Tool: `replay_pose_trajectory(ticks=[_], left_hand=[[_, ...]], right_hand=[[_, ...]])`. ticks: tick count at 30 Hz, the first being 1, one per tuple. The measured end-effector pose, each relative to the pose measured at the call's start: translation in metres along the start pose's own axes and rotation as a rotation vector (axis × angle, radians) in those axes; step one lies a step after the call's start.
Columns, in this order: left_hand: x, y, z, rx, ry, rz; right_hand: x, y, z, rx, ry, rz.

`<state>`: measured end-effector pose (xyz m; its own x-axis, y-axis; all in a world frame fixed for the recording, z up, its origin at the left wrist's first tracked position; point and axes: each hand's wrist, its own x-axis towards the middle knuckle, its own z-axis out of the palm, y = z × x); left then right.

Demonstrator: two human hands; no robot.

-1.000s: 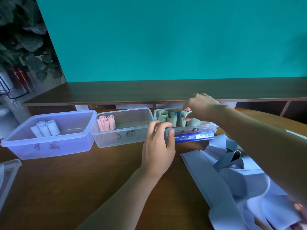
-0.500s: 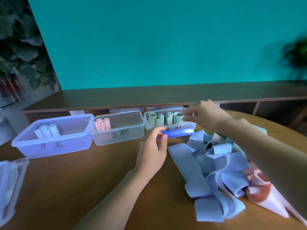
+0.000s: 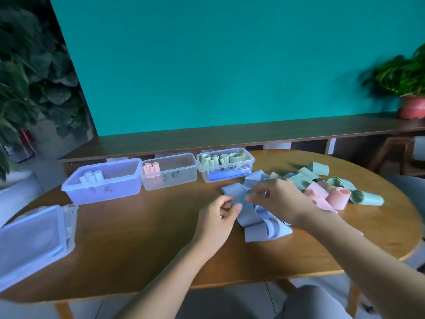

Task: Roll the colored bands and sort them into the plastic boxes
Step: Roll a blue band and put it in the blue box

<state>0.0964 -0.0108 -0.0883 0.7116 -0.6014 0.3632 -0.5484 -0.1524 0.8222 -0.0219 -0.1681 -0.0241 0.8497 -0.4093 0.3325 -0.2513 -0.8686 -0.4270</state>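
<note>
Both hands [image 3: 216,217] [image 3: 279,201] pinch blue bands [image 3: 253,217]; box [image 3: 169,172] writing is unreadable.

left hand [image 3: 218,217] + right hand [image 3: 279,200] over pale blue bands [image 3: 255,217], fingers curled, grip unclear | three boxes in row: white rolls [image 3: 92,176], pink rolls [image 3: 151,169], green rolls [image 3: 220,159] | loose pink/green bands [image 3: 331,192] right

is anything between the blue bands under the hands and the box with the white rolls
Nothing visible blocks it. The blue bands lie under both hands; the left hand and right hand are on them. Bare table runs to the open-topped left box.
</note>
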Motion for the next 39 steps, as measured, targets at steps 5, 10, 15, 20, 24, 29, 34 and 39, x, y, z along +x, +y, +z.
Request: replay_pose_trajectory(ticks=[5, 10, 15, 20, 24, 29, 34, 39], left_hand=[[-0.01, 0.008, 0.005, -0.017, -0.005, -0.083], [-0.014, 0.014, 0.012, -0.067, 0.037, -0.123], [-0.009, 0.027, 0.008, -0.127, 0.116, -0.098], [0.002, 0.045, -0.01, -0.141, 0.164, -0.019], [0.013, 0.058, -0.026, -0.152, 0.175, 0.004], [0.018, 0.075, -0.046, -0.147, 0.207, 0.051], [0.01, 0.088, -0.07, -0.146, 0.272, 0.087], [-0.005, 0.088, -0.096, -0.154, 0.341, 0.084]], right_hand=[[-0.021, 0.004, 0.009, -0.003, 0.0, 0.037], [-0.028, 0.007, 0.01, 0.008, 0.013, 0.052], [-0.035, -0.002, 0.006, 0.091, 0.022, -0.008], [-0.029, -0.011, -0.002, 0.225, 0.119, 0.008], [-0.021, -0.022, -0.009, 0.329, 0.193, 0.022], [-0.016, -0.039, -0.017, 0.435, 0.114, 0.038], [-0.011, -0.063, -0.017, 0.483, 0.159, 0.049], [-0.016, -0.089, 0.006, 0.684, -0.017, 0.092]])
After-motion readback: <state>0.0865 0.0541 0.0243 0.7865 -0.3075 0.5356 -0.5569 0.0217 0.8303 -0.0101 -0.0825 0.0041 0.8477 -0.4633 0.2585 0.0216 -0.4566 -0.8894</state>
